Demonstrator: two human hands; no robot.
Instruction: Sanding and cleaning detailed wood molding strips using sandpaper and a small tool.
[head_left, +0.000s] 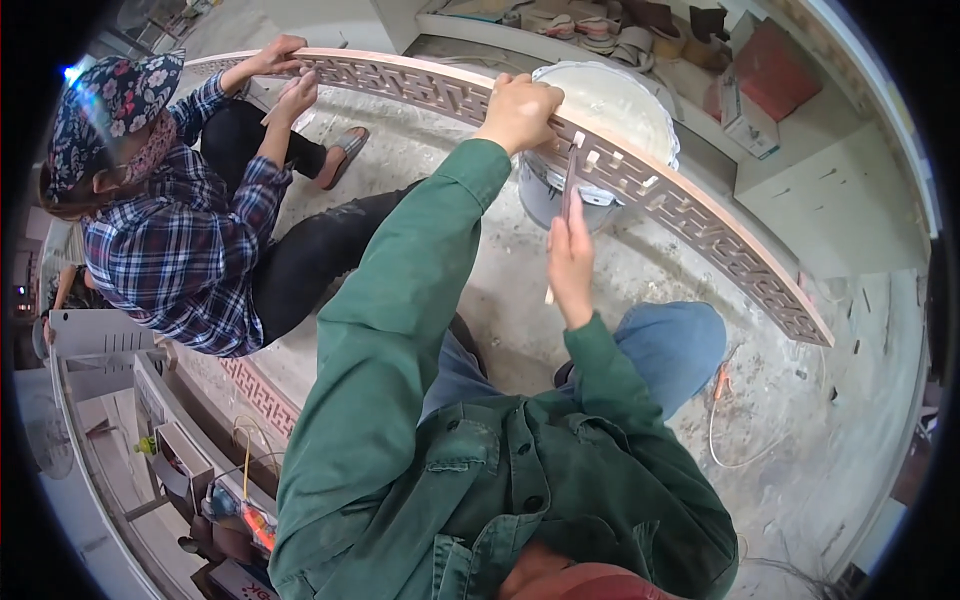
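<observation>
A long wooden fretwork panel [690, 212], cut through with an angular lattice pattern, stands on edge across the view and bends along the fisheye rim. My left hand [520, 112] is closed over its upper edge near the middle. Just right of that, my right hand [571, 262] grips what looks like a thin flat file [572, 178], held upright with its upper end at the lattice openings. A pale end of the tool shows below my fingers. Directly behind the panel stands a bucket [610, 100] with a whitish top, partly hidden by it.
At left a seated co-worker [180, 240] in a plaid shirt has both hands on the panel's far end. Another fretwork strip [258, 395] lies behind them. A white cabinet [840, 215] and shelf with shoes [590, 35] stand beyond. An orange-ended cable [722, 380] lies on the floor.
</observation>
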